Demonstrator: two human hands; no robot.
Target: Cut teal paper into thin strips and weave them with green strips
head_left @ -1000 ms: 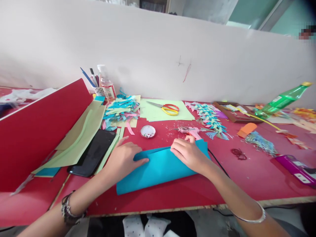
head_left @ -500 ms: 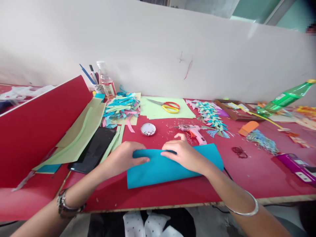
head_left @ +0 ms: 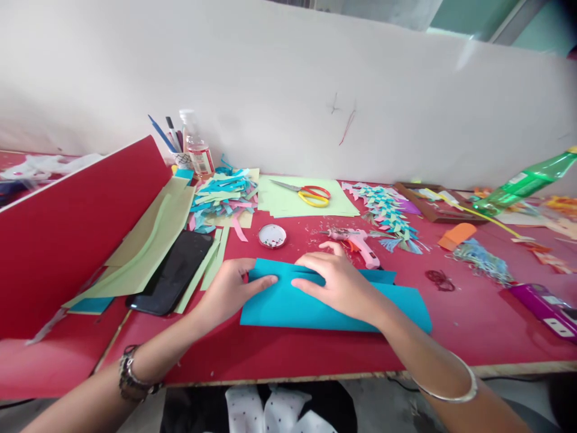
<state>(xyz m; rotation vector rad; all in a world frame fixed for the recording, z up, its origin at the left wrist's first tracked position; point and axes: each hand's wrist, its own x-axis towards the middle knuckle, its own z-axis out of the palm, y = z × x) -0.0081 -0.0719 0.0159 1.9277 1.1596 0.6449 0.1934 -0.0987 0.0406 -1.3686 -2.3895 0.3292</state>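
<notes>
A folded sheet of teal paper (head_left: 288,307) lies flat on the red table (head_left: 451,328) in front of me. My left hand (head_left: 228,291) presses its left end, thumb on top of the sheet. My right hand (head_left: 336,282) lies palm down across the middle of the sheet, fingers pointing left along the upper fold. A pink glue gun (head_left: 358,240) rests just beyond my right hand.
A black phone (head_left: 174,270) lies on pale green sheets to the left, beside a raised red board (head_left: 67,234). Behind are cut paper strips (head_left: 223,195), scissors (head_left: 309,193), a small round lid (head_left: 271,236), a woven paper piece (head_left: 387,213), a green bottle (head_left: 523,183) and a purple case (head_left: 543,307).
The teal paper has turned and shifted right, now lying level and longer across the table. Both hands moved with it and stay pressed on it.
</notes>
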